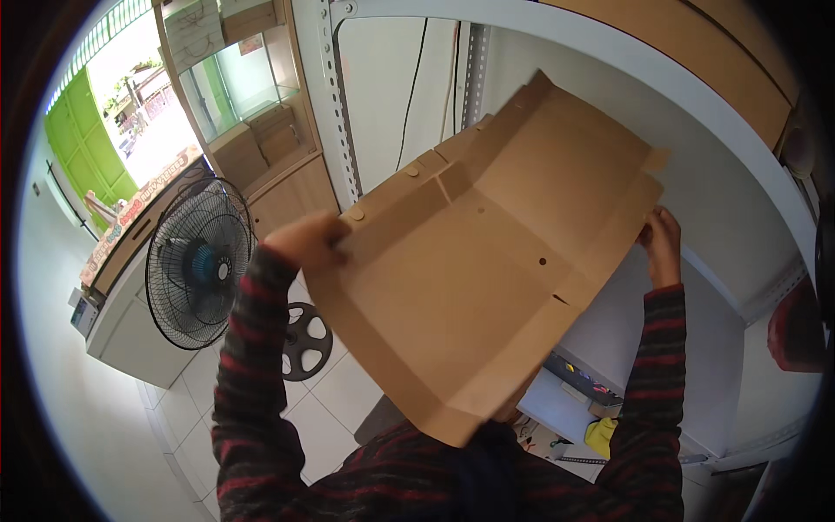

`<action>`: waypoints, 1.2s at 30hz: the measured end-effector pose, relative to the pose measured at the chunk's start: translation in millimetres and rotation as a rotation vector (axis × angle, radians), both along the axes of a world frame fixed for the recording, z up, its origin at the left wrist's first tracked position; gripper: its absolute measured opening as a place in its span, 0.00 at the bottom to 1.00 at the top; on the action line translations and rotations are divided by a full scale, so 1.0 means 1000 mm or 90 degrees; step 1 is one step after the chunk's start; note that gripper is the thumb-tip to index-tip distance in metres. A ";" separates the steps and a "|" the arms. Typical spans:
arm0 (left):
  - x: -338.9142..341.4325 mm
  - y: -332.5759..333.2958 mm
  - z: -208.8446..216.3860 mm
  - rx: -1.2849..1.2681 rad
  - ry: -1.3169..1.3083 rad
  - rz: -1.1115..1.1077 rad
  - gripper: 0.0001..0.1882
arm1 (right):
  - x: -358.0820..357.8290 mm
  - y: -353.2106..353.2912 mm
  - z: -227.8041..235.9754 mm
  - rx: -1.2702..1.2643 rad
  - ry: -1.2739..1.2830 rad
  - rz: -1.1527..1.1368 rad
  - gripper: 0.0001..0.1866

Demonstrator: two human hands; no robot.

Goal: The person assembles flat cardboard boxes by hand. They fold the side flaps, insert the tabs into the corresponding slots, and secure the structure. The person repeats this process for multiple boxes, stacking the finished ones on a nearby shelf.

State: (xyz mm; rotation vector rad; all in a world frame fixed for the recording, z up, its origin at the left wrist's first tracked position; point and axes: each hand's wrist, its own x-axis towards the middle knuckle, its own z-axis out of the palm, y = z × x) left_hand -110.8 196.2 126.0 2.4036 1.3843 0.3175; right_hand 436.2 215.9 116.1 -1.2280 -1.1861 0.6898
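Between my two hands a brown cardboard box [444, 278] is held up, opened out, with its inside turned toward me. Its lid panel slants away at the upper right, and small round holes and tabs show along the folds. My left hand [306, 242] grips the left side wall, slightly smeared by motion, fingers partly behind the edge. On the other side my right hand [663, 239] pinches the right edge near the fold between base and lid; some fingers are hidden behind the cardboard.
A standing fan [202, 265] with its round base [306, 341] is at the left. White metal shelving [644, 65] arches above and to the right, near the box. Behind the fan are a glass-fronted cabinet [252, 96] and a counter [143, 313]. Yellow cloth [600, 435] lies low right.
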 end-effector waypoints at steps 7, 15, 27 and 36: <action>0.042 0.076 -0.025 0.404 -0.120 0.151 0.20 | 0.024 -0.036 -0.054 -0.062 0.264 -0.021 0.09; 0.081 0.003 -0.037 0.139 0.035 -0.001 0.48 | 0.005 -0.048 -0.057 -0.125 0.493 0.025 0.20; 0.091 -0.021 -0.046 0.035 0.131 -0.026 0.65 | -0.028 -0.052 -0.058 -0.002 0.323 0.054 0.19; 0.148 -0.003 -0.077 0.144 0.027 -0.142 0.63 | -0.102 -0.074 -0.006 0.105 -0.058 0.161 0.15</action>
